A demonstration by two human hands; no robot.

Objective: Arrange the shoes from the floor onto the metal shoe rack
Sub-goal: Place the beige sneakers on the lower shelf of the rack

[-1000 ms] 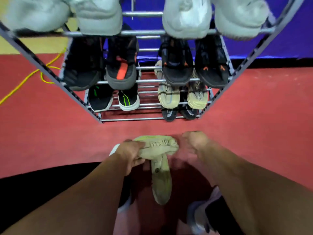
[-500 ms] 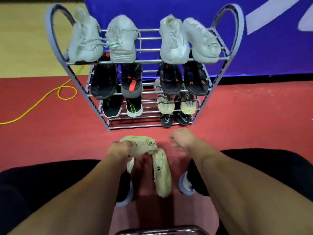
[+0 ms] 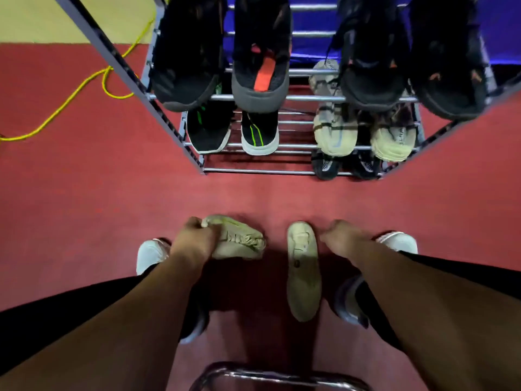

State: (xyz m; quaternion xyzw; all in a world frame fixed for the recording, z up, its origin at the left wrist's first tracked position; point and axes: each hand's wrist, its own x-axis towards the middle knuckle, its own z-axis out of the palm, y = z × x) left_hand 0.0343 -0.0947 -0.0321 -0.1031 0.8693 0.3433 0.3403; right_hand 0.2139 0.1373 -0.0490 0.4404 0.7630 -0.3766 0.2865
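Observation:
Two pale beige-green shoes are just above the red floor in front of me. My left hand [image 3: 194,241] grips the left shoe [image 3: 239,241] by its heel end, toe pointing right. The second shoe [image 3: 303,272] shows its sole and points toward me. My right hand [image 3: 342,238] has curled fingers against this shoe's far right edge and seems to pinch it. The metal shoe rack [image 3: 253,170] stands straight ahead. It carries black shoes, a black pair with green stripes [image 3: 259,134], a beige pair [image 3: 335,134] and a dark mesh pair [image 3: 327,165].
The left half of the rack's lowest shelf shows bare bars. A yellow cable [image 3: 70,94] loops on the floor at the left. My feet in white shoes [image 3: 149,255] flank my hands. A chrome tube [image 3: 276,373] curves at the bottom edge.
The view has dropped and moved closer to the rack. The two shoes, together at my left hand before, are now apart. The second one has shifted right beside my right hand.

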